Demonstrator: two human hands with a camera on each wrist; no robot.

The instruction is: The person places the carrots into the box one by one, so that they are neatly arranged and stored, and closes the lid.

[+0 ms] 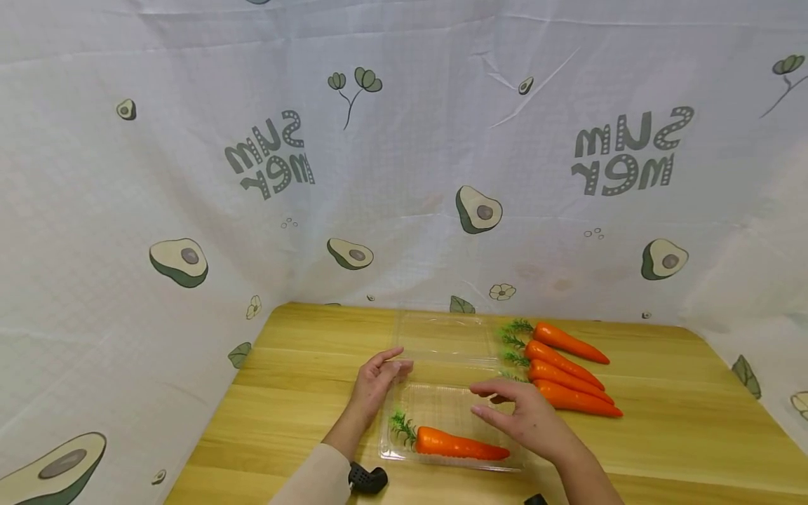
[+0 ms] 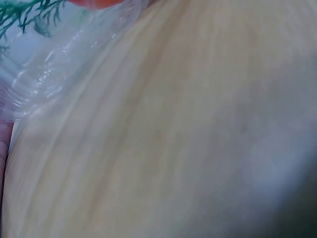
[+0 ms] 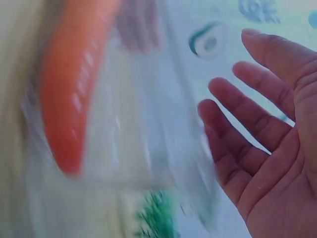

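Note:
A clear plastic clamshell box (image 1: 435,403) lies with its lid (image 1: 442,337) folded back. One orange carrot with green leafy top (image 1: 457,443) lies along the near side of its tray. My left hand (image 1: 374,386) rests at the tray's back left corner, fingers fairly straight; in the left wrist view only a sliver of a finger (image 2: 4,141) shows beside the plastic wall. Above the tray's right side is my right hand (image 1: 524,414), its thumb and fingers apart and holding nothing. The right wrist view shows its spread fingers (image 3: 247,114) beside the box.
Several more carrots (image 1: 571,372) lie in a fanned row to the right of the box, leaves toward it. The wooden table (image 1: 297,393) is bordered by a white printed cloth (image 1: 404,175). A black device (image 1: 368,478) sits at my left wrist.

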